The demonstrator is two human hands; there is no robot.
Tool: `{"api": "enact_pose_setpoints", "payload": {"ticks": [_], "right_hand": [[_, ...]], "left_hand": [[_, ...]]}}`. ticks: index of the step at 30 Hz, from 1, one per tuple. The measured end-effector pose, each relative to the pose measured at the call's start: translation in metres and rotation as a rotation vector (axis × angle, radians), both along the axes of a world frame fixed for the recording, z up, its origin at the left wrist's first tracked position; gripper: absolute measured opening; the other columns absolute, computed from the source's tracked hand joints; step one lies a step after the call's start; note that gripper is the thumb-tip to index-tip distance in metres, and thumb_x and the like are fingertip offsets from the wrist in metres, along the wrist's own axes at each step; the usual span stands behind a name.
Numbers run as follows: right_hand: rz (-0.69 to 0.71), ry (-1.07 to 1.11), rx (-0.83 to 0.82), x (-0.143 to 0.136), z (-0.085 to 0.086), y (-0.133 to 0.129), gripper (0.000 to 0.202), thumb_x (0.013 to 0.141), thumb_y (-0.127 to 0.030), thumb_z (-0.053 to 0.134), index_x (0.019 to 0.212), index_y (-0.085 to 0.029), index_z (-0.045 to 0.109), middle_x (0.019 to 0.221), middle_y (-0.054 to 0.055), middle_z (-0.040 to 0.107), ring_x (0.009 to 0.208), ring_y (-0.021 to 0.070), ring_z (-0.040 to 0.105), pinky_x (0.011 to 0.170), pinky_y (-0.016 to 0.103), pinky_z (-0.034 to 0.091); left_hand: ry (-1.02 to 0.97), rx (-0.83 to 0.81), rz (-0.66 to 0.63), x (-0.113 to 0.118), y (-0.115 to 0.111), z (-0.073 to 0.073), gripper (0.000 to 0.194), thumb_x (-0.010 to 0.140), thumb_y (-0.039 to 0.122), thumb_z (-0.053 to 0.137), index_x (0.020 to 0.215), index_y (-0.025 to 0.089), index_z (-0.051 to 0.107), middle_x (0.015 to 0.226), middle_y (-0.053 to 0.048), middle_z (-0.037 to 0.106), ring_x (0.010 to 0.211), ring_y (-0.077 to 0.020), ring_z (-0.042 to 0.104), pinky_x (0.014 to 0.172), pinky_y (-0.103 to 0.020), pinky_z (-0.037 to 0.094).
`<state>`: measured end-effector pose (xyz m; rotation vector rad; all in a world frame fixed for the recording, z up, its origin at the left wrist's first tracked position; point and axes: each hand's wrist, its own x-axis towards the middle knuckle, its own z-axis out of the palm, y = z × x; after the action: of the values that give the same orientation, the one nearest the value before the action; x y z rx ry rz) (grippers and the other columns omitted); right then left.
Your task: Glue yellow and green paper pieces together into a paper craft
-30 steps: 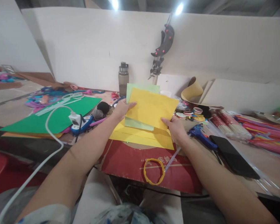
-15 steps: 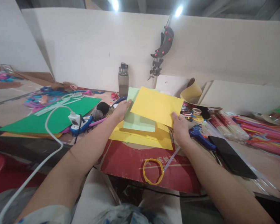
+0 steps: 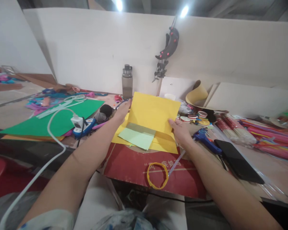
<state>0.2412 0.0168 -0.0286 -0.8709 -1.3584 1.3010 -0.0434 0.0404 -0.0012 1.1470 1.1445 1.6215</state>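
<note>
A yellow paper sheet (image 3: 155, 111) is held up and tilted above the board. My right hand (image 3: 181, 131) pinches its lower right corner, thumb on the front. At its left edge is my left hand (image 3: 123, 112), closed on the sheet, with some fingertips hidden. Below, a pale green paper sheet (image 3: 138, 137) lies slanted over more yellow paper (image 3: 165, 145). These rest on a red board (image 3: 132, 166) with white characters. On the board's front part lies a yellow ring (image 3: 157, 176), with a translucent stick (image 3: 176, 164) beside it.
A blue glue gun (image 3: 207, 140) and a black phone (image 3: 237, 161) lie right, near bundled pipe cleaners (image 3: 276, 140). Green sheets (image 3: 62, 119), a blue-and-white power strip (image 3: 86, 127) and its white cable (image 3: 56, 143) are left. A bottle (image 3: 127, 83) stands behind.
The pale green sheet has left my left hand and now lies lower, on the yellow paper. The raised yellow sheet has shifted left, and my left hand is now at its edge.
</note>
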Motion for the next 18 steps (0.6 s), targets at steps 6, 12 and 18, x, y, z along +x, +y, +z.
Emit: {"api": "enact_pose_setpoints", "payload": {"ticks": [6, 12, 18], "right_hand": [[0.014, -0.092, -0.012, 0.000, 0.002, -0.002, 0.036, 0.060, -0.058, 0.078, 0.075, -0.026, 0.071, 0.080, 0.000, 0.076, 0.073, 0.0224, 0.070, 0.068, 0.036, 0.056], [0.000, 0.023, -0.024, -0.002, 0.008, -0.006, 0.039, 0.064, -0.062, 0.076, 0.082, -0.027, 0.072, 0.081, 0.001, 0.076, 0.079, 0.0257, 0.071, 0.066, 0.039, 0.058], [-0.087, -0.002, 0.023, 0.002, 0.008, -0.001, 0.033, 0.062, -0.054, 0.079, 0.077, -0.025, 0.072, 0.077, -0.001, 0.075, 0.070, 0.0217, 0.069, 0.065, 0.037, 0.056]], "left_hand": [[-0.102, -0.008, -0.232, 0.012, -0.018, 0.014, 0.034, 0.075, 0.040, 0.079, 0.094, 0.013, 0.071, 0.093, -0.010, 0.077, 0.086, -0.0246, 0.072, 0.079, -0.036, 0.057], [-0.088, -0.030, -0.179, 0.018, -0.021, 0.012, 0.030, 0.071, 0.031, 0.081, 0.092, 0.011, 0.072, 0.088, -0.011, 0.076, 0.081, -0.0255, 0.073, 0.075, -0.037, 0.057], [-0.143, -0.004, -0.242, 0.017, -0.018, 0.010, 0.033, 0.068, 0.031, 0.085, 0.091, 0.011, 0.071, 0.087, -0.009, 0.077, 0.079, -0.0224, 0.073, 0.078, -0.035, 0.058]]}}
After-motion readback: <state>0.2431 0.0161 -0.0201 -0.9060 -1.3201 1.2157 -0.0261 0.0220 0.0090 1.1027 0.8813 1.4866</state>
